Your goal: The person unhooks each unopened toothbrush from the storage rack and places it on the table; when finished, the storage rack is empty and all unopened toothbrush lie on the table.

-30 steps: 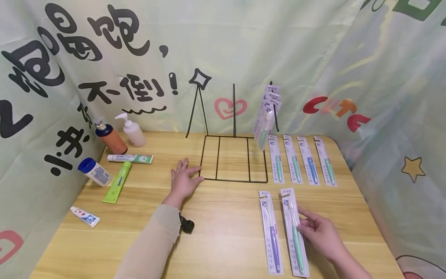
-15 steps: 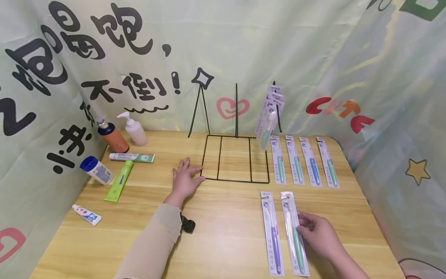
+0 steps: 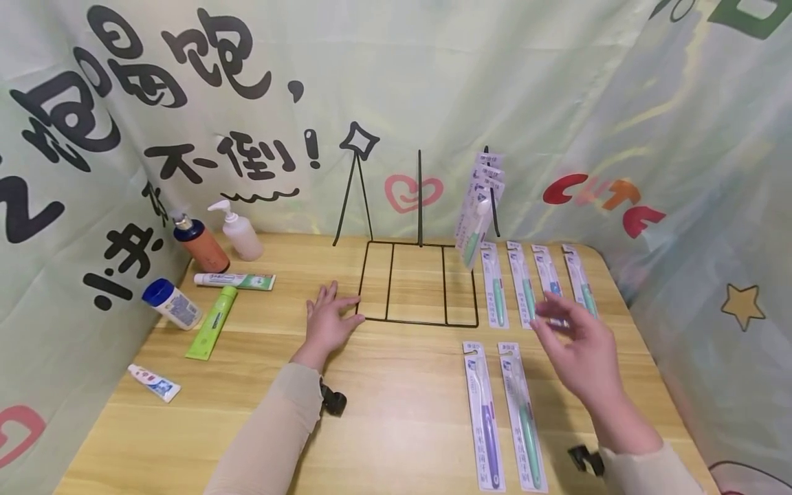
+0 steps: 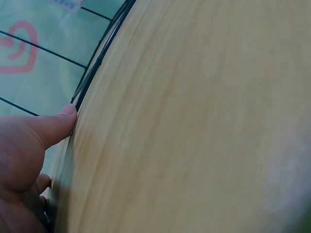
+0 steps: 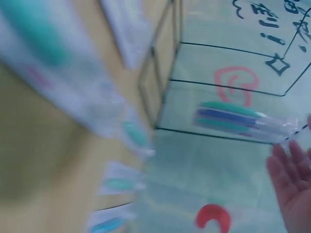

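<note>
My left hand (image 3: 329,323) rests on the table at the left corner of a black wire display rack (image 3: 421,322). In the left wrist view its thumb (image 4: 60,127) touches the base wire. My right hand (image 3: 581,347), empty with fingers loosely bent, is raised over the lower ends of the back row of packaged toothbrushes, overlapping the blue toothbrush (image 3: 544,265). Nearer me lie a purple toothbrush (image 3: 485,419) and a green toothbrush (image 3: 523,419) in their packs. Several packaged toothbrushes (image 3: 473,234) hang from the rack's right side; in the right wrist view my right hand (image 5: 294,189) appears beside them.
At the left stand an orange pump bottle (image 3: 203,246), a pink pump bottle (image 3: 241,235) and a blue-capped bottle (image 3: 173,304). Near them lie a green tube (image 3: 212,324), a toothpaste tube (image 3: 235,281) and a small tube (image 3: 153,382). A printed curtain (image 3: 526,82) encloses the table.
My right hand has let go of the near green toothbrush pack and moved up and away, over the back row. That pack lies flat on the table. My left hand stays at the rack.
</note>
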`<state>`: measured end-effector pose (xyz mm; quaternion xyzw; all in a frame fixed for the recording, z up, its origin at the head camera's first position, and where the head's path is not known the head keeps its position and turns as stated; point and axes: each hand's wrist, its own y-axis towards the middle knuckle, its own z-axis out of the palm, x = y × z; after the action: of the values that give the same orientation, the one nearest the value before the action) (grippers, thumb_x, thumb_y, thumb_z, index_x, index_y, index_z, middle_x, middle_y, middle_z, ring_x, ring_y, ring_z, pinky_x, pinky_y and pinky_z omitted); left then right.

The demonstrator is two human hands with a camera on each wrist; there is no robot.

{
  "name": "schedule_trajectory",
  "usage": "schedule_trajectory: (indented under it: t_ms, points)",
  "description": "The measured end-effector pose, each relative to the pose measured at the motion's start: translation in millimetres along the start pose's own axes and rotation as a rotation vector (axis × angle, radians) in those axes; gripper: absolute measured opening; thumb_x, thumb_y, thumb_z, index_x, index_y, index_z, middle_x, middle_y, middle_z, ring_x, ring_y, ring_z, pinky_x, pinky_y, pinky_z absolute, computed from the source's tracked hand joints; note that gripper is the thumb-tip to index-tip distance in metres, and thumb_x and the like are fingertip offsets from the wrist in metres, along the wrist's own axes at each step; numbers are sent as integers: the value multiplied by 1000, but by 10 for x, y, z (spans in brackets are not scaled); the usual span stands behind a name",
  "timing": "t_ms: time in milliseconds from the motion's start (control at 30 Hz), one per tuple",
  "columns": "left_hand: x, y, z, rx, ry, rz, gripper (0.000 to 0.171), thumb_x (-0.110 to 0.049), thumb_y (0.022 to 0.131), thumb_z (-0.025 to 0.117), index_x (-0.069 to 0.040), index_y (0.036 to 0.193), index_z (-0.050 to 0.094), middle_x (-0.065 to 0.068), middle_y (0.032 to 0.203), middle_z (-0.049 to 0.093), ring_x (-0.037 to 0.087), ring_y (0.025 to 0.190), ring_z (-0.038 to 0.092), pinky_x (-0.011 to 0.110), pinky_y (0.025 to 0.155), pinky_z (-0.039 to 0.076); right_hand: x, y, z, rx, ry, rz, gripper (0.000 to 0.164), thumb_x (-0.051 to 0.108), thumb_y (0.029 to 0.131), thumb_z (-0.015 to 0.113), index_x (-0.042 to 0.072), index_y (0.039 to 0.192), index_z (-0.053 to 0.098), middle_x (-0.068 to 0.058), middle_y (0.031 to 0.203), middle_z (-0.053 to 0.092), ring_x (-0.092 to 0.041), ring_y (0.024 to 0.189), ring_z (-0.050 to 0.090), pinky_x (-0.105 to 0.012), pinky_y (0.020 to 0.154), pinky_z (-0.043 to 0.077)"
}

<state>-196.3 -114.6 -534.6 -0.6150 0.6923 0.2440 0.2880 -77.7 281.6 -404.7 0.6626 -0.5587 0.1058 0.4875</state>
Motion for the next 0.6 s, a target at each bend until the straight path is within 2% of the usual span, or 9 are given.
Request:
schedule_trajectory:
  t_ms: [67,133,200,267,400,467,600]
  points:
    - [-3,-3,-7,3,0,-3,48,-37,97,78,-17,141,69,17,175,15,41,162,2,65,124,-12,56,204,72,-56,83,-64,48,-21,85,76,-8,130,67,-22,109,73,3,101,66,-10,88,53]
    - [-2,-10,-12,3,5,-5,49,-36,97,78,-17,141,69,18,175,15,42,162,2,66,124,-12,87,416,171,-91,158,-82,47,-22,86,74,-8,130,67,-24,111,71,-3,102,68,-13,90,55]
    - [0,-15,-17,1,9,-11,48,-36,97,78,-17,141,69,17,175,15,42,162,2,66,124,-12,93,622,290,-98,194,-37,47,-16,90,74,-5,134,65,-23,116,71,-6,103,69,-14,91,55]
    - [-2,-12,-16,-5,9,-9,48,-36,97,78,-17,140,70,18,175,16,42,162,3,66,124,-12,80,807,412,-84,213,49,49,-9,93,75,0,140,64,-20,120,71,-10,105,69,-17,92,56]
    - [-16,3,-8,-12,4,2,48,-36,97,78,-18,140,70,18,175,17,42,162,4,66,124,-11,25,1074,633,-37,239,188,55,-2,96,75,7,148,59,-17,127,70,-16,107,69,-25,97,56]
    - [-17,10,-2,-11,10,3,47,-36,97,78,-18,140,71,18,175,16,42,162,4,66,125,-11,-5,1148,733,-27,262,214,53,-3,96,74,6,147,60,-17,126,70,-14,104,69,-26,96,57]
    - [-3,7,-4,-7,25,-10,48,-37,97,78,-18,140,70,17,175,15,41,162,3,66,124,-11,-67,1223,916,-30,313,214,44,-9,97,69,1,139,63,-23,122,72,-12,99,70,-21,87,56]
